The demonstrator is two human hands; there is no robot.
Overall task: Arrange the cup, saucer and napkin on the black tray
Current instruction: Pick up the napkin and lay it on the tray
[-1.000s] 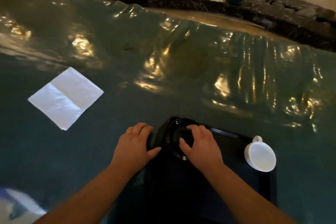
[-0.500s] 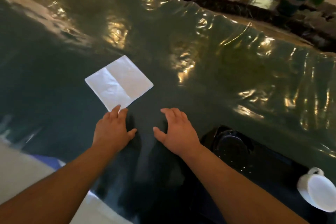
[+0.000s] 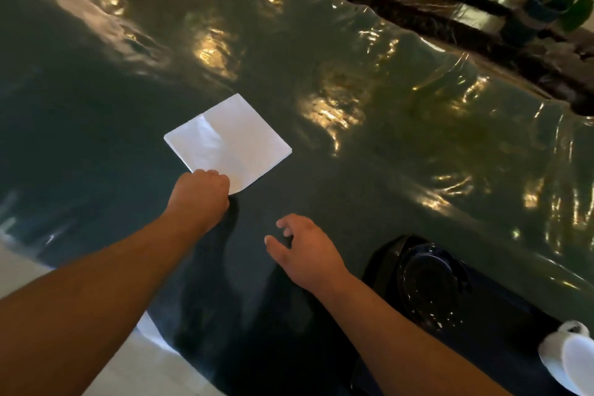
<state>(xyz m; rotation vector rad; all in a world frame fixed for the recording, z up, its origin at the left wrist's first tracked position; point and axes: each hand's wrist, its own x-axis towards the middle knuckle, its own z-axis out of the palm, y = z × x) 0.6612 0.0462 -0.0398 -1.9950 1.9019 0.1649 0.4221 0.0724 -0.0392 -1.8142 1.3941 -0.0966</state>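
A folded white napkin (image 3: 226, 141) lies on the dark green table cover. My left hand (image 3: 201, 194) is at its near corner, fingers curled over the edge, and that corner curls up slightly. My right hand (image 3: 305, 249) hovers open over the cover, to the right of the left hand, holding nothing. The black tray (image 3: 501, 341) sits at the lower right with a black saucer (image 3: 430, 286) on its far left end. A white cup (image 3: 570, 355) rests on the tray's right side, partly cut off by the frame edge.
The shiny, wrinkled table cover (image 3: 353, 80) spreads over the whole table. Potted plants (image 3: 540, 6) stand on a dark stone ledge beyond the far edge. The table's near-left edge and pale floor (image 3: 48, 357) show at the lower left.
Both hands left the saucer on the tray and moved left toward the napkin. My left hand has now reached the napkin's near corner and closed on it; the right hand trails behind.
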